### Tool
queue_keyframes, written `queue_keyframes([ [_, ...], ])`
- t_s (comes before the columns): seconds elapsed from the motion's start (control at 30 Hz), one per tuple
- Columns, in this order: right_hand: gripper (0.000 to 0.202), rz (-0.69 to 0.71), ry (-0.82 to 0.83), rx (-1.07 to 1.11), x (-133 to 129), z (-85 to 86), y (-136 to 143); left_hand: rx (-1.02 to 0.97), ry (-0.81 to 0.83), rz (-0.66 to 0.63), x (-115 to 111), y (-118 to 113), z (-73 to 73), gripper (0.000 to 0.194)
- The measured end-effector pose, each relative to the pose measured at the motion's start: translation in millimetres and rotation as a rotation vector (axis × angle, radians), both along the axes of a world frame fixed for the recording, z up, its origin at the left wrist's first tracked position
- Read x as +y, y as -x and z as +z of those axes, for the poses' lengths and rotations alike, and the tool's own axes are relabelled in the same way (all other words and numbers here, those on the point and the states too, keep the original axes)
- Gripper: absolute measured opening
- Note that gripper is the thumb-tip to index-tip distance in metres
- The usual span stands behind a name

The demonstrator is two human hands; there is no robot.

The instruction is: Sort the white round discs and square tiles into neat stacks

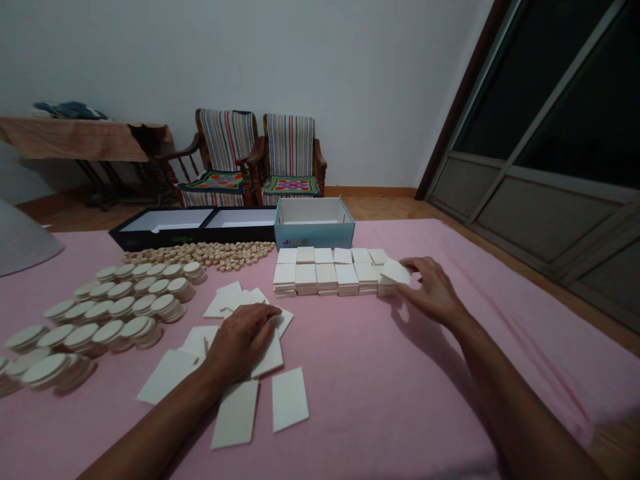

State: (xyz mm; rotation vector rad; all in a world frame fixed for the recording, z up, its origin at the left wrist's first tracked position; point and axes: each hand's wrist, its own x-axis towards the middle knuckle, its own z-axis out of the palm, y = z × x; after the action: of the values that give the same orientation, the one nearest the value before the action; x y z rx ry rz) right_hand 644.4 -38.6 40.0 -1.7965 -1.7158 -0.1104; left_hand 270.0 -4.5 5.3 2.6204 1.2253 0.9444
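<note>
My right hand [430,290] pinches a thin, pale wooden square tile [396,271] between thumb and fingers. It holds the tile tilted over the right end of the front row of stacked square tiles [327,275]. Two rows of these stacks stand side by side. My left hand [246,333] lies low over a loose spread of similar tiles [167,375], its fingers curled inward and close together. Whatever is under those fingers is hidden. Near that wrist, one separate tile [290,399] lies flat on the pink cloth.
Stacks of round wooden discs [107,330] fill the left side of the pink cloth [380,400]. Behind them lies a band of small wooden pieces [200,255]. A black divided tray [193,233] and a light-blue box [315,233] stand at the back. Two chairs [290,153] are beyond.
</note>
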Motion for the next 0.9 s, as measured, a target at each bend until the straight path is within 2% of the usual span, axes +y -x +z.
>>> queue_keyframes([
  [0.07, 0.033, -0.084, -0.015, -0.038, 3.7, -3.1, -14.2, 0.004, -0.004, 0.002, -0.2, 0.0, 0.2, 0.022],
  [0.17, 0.031, -0.174, 0.018, -0.071, 8.7, -9.8, -20.1, -0.003, -0.015, 0.006, 0.3, 0.8, -1.3, 0.023],
  [0.37, 0.042, -0.28, 0.041, -0.072, 21.7, -28.1, 2.0, 0.01, -0.012, -0.004, 1.6, 2.3, -3.4, 0.023],
  [0.47, 0.046, -0.217, -0.003, -0.014, 24.0, -35.3, 12.5, 0.006, -0.004, -0.003, 1.5, 2.6, -3.5, 0.022],
  [0.57, 0.041, -0.14, -0.055, 0.047, 20.7, -36.8, 15.6, -0.003, 0.006, -0.004, 1.1, 2.7, -3.5, 0.02],
  [0.8, 0.03, -0.085, -0.127, 0.078, 11.7, -34.1, 1.6, -0.007, -0.009, 0.003, -0.7, 1.3, -2.8, 0.02],
  [0.9, 0.027, 0.0, -0.16, 0.037, 14.9, -36.8, -2.5, 0.018, -0.02, 0.005, -0.6, 1.6, -4.1, 0.021],
])
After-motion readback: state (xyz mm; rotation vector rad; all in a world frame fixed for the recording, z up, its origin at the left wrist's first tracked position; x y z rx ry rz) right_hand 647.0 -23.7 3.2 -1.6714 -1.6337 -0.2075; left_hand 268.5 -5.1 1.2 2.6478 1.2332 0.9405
